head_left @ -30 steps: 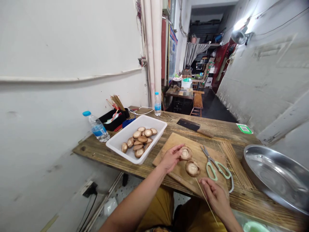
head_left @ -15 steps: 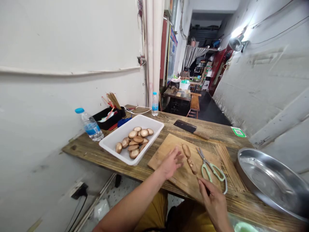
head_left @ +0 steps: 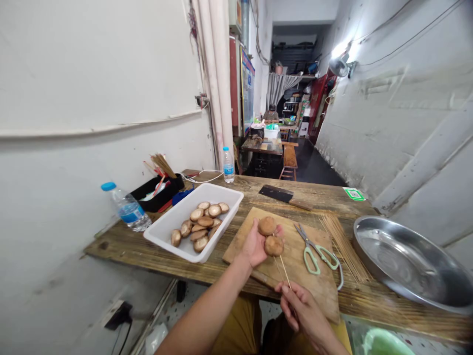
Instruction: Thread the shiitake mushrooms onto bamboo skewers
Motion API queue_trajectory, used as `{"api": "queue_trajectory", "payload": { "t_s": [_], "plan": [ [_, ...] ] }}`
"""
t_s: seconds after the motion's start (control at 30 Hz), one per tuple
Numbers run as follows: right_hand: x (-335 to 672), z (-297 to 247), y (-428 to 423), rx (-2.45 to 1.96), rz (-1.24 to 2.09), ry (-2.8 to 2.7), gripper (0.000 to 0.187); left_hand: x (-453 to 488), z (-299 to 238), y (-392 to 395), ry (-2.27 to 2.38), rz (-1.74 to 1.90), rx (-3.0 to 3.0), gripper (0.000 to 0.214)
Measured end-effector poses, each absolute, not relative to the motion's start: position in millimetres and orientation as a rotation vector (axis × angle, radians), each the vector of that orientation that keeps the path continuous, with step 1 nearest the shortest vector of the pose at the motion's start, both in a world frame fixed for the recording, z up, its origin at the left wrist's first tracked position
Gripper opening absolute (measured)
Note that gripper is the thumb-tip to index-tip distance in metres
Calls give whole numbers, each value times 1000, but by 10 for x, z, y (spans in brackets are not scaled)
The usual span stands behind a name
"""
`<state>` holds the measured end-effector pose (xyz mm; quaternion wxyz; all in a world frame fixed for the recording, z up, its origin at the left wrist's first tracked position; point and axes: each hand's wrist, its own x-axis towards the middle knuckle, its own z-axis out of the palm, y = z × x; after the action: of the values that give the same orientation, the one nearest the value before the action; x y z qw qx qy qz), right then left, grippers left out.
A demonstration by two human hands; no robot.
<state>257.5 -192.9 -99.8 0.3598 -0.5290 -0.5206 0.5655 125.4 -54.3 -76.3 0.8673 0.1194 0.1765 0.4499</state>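
Two shiitake caps (head_left: 274, 246) on a bamboo skewer (head_left: 285, 272), brown sides up; cupping the left hand (head_left: 254, 247) behind them, firm grip or mere support impossible to tell; pinching the skewer's lower part with the right hand (head_left: 301, 306); beneath both hands, a wooden cutting board (head_left: 318, 291), with green-handled scissors (head_left: 307, 240) on it, ahead of the right hand; left of the left hand, a white plastic tub (head_left: 162, 231) with more shiitake mushrooms (head_left: 205, 222)
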Motion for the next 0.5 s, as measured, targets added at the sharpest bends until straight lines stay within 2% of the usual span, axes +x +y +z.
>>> {"api": "queue_trajectory", "payload": {
  "t_s": [0.13, 0.2, 0.27, 0.4, 0.5],
  "plan": [
    [2665, -907, -1955, -1311, 1460, -1265, 41, 1253, -885, -613, 582, 992, 446, 61],
    [2825, -837, -1965, -1331, 1402, -1260, 42, 1232, -1017, -665, 752, 1115, 630, 52],
    [3058, -733, -1981, -1391, 1290, -1261, 43, 1199, -1160, -691, 868, 1146, 784, 51],
    [3710, -454, -2078, -1657, 922, -1309, 44, 1156, -1335, -664, 937, 1146, 945, 51],
    [4267, -311, -2202, -2032, 429, -1391, 38, 1145, -1352, -660, 973, 1132, 1000, 52]
  ]
}}
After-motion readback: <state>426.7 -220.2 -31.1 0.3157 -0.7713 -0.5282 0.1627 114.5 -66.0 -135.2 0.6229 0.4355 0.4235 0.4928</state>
